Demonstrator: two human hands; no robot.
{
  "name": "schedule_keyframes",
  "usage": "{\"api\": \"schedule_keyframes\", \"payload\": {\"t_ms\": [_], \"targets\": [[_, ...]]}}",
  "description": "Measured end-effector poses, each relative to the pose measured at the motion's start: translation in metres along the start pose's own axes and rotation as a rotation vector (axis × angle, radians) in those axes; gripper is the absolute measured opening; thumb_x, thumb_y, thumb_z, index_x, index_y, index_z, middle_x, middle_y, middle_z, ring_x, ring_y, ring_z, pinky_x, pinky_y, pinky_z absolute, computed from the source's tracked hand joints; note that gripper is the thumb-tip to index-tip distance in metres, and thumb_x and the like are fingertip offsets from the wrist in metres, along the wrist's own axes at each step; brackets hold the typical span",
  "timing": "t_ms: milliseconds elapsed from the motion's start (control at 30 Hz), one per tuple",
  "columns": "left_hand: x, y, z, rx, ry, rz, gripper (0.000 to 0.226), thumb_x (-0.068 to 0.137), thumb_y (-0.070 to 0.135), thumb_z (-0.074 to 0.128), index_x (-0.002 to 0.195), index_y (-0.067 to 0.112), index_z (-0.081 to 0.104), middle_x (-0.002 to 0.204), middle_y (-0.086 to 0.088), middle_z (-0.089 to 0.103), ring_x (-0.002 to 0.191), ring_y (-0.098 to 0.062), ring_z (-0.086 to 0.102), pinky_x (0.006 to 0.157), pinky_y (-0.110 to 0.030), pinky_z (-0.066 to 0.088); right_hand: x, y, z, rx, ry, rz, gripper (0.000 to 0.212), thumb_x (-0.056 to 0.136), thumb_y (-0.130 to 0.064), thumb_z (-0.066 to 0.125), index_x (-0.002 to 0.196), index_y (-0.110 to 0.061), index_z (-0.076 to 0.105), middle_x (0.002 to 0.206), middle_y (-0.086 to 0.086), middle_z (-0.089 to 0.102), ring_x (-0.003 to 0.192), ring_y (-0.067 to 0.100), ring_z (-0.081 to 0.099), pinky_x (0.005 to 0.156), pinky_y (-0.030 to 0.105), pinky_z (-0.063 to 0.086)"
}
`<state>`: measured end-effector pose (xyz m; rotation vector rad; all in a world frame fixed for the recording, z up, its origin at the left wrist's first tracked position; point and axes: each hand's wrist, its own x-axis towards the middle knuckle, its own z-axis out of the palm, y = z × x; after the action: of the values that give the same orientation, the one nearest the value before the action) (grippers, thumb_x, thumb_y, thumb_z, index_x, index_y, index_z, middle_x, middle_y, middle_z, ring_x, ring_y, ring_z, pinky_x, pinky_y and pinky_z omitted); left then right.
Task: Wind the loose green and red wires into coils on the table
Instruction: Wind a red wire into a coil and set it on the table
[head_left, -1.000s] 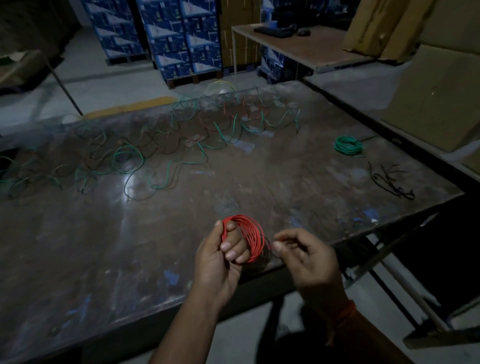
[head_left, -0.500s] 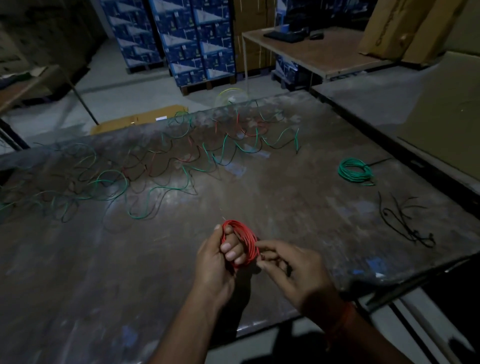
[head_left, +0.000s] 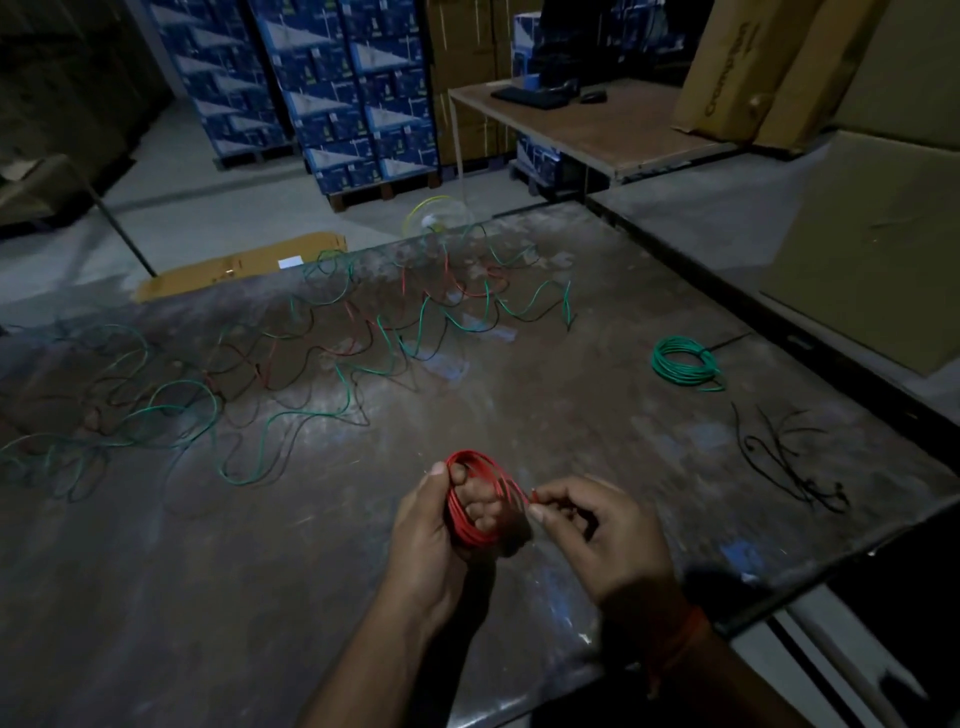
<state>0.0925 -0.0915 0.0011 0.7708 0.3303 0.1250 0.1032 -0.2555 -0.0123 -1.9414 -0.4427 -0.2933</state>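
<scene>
A red wire coil (head_left: 470, 525) is held over the near part of the table (head_left: 260, 571) by my left hand (head_left: 434, 530), whose fingers pass through the loop and curl round it. My right hand (head_left: 597, 525) pinches the coil's loose red end just to the right of it. A finished green coil (head_left: 683, 362) lies flat at the right of the table. Loose green wires (head_left: 291, 415) and loose red wires (head_left: 353, 317) sprawl tangled across the far and left parts of the tabletop.
Thin black wire scraps (head_left: 789, 462) lie near the table's right edge. A yellow-green wire loop (head_left: 434, 218) stands at the far edge. Behind are stacked blue cartons (head_left: 337, 88), a wooden desk (head_left: 597, 130) and large cardboard boxes (head_left: 872, 249) at the right.
My right hand has come in against the red coil and now pinches its end. The view has shifted forward, so both hands sit further over the table.
</scene>
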Motion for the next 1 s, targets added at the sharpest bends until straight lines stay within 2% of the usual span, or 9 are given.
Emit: {"api": "schedule_keyframes", "payload": {"t_ms": [67, 200, 300, 400, 500, 633, 767, 867, 1000], "targets": [[0.003, 0.007, -0.005, -0.022, -0.061, -0.005, 0.02, 0.096, 0.025, 0.044, 0.083, 0.01, 0.048, 0.054, 0.003, 0.035, 0.043, -0.008, 0.034, 0.042, -0.02, 0.031, 0.003, 0.003, 0.002, -0.075, 0.005, -0.046, 0.013, 0.086, -0.012, 0.079, 0.087, -0.025, 0.075, 0.078, -0.014, 0.064, 0.072, 0.0, 0.063, 0.065, 0.01, 0.042], [0.006, 0.02, -0.012, -0.071, -0.124, -0.044, 0.025, 0.101, 0.023, 0.037, 0.081, 0.011, 0.047, 0.05, 0.007, 0.031, 0.039, -0.005, 0.031, 0.04, -0.02, 0.027, 0.003, -0.005, 0.017, -0.137, -0.001, -0.103, 0.005, 0.087, -0.022, 0.076, 0.088, -0.026, 0.075, 0.081, -0.016, 0.059, 0.077, 0.003, 0.058, 0.069, 0.016, 0.042], [0.007, 0.024, -0.017, -0.019, -0.127, -0.025, 0.028, 0.103, 0.022, 0.034, 0.082, 0.01, 0.047, 0.05, 0.005, 0.033, 0.04, -0.007, 0.031, 0.041, -0.021, 0.027, 0.002, -0.014, 0.026, 0.009, 0.024, -0.023, 0.01, 0.087, -0.016, 0.077, 0.087, -0.026, 0.077, 0.083, -0.013, 0.065, 0.074, 0.004, 0.062, 0.068, 0.014, 0.043], [0.008, 0.029, -0.025, 0.021, -0.141, -0.015, 0.023, 0.099, 0.025, 0.039, 0.083, 0.01, 0.047, 0.052, 0.004, 0.033, 0.042, -0.008, 0.031, 0.043, -0.023, 0.026, 0.006, -0.03, 0.033, 0.366, 0.023, 0.189, 0.028, 0.086, 0.001, 0.075, 0.081, -0.027, 0.079, 0.077, -0.007, 0.073, 0.067, 0.0, 0.065, 0.066, 0.016, 0.048], [0.009, 0.036, -0.028, -0.086, -0.165, -0.064, 0.022, 0.098, 0.025, 0.041, 0.082, 0.011, 0.047, 0.052, 0.005, 0.034, 0.042, -0.007, 0.032, 0.042, -0.022, 0.027, 0.012, -0.04, 0.037, 0.507, 0.002, 0.291, 0.024, 0.086, 0.006, 0.073, 0.079, -0.017, 0.076, 0.066, -0.004, 0.072, 0.058, 0.0, 0.06, 0.059, 0.014, 0.047], [0.01, 0.048, -0.033, -0.251, -0.204, -0.171, 0.026, 0.1, 0.025, 0.036, 0.08, 0.012, 0.046, 0.051, 0.007, 0.033, 0.042, -0.005, 0.032, 0.042, -0.019, 0.029, 0.012, -0.035, 0.047, 0.352, -0.041, 0.305, 0.023, 0.086, 0.002, 0.075, 0.08, -0.02, 0.075, 0.069, -0.005, 0.072, 0.062, 0.002, 0.063, 0.062, 0.018, 0.049], [0.009, 0.059, -0.042, -0.25, -0.19, -0.173, 0.028, 0.102, 0.023, 0.034, 0.079, 0.012, 0.047, 0.049, 0.009, 0.031, 0.038, -0.003, 0.03, 0.038, -0.018, 0.026, 0.007, -0.029, 0.051, 0.079, -0.213, 0.097, 0.021, 0.087, -0.013, 0.073, 0.092, -0.032, 0.078, 0.086, -0.012, 0.069, 0.073, 0.004, 0.066, 0.067, 0.019, 0.048], [0.009, 0.065, -0.049, -0.252, -0.185, -0.171, 0.028, 0.098, 0.023, 0.038, 0.076, 0.011, 0.051, 0.046, 0.01, 0.031, 0.035, -0.001, 0.029, 0.036, -0.017, 0.025, 0.006, -0.032, 0.054, 0.102, -0.347, 0.036, 0.028, 0.091, -0.008, 0.065, 0.098, -0.033, 0.077, 0.091, -0.005, 0.071, 0.082, 0.012, 0.069, 0.073, 0.033, 0.055], [0.004, 0.072, -0.056, -0.252, -0.223, -0.224, 0.031, 0.097, 0.023, 0.039, 0.072, 0.011, 0.053, 0.044, 0.01, 0.03, 0.032, -0.001, 0.028, 0.036, -0.018, 0.018, 0.015, -0.03, 0.06, 0.402, -0.016, 0.279, 0.023, 0.093, 0.004, 0.062, 0.098, -0.015, 0.074, 0.08, 0.001, 0.072, 0.07, 0.004, 0.063, 0.068, 0.02, 0.049]]}}
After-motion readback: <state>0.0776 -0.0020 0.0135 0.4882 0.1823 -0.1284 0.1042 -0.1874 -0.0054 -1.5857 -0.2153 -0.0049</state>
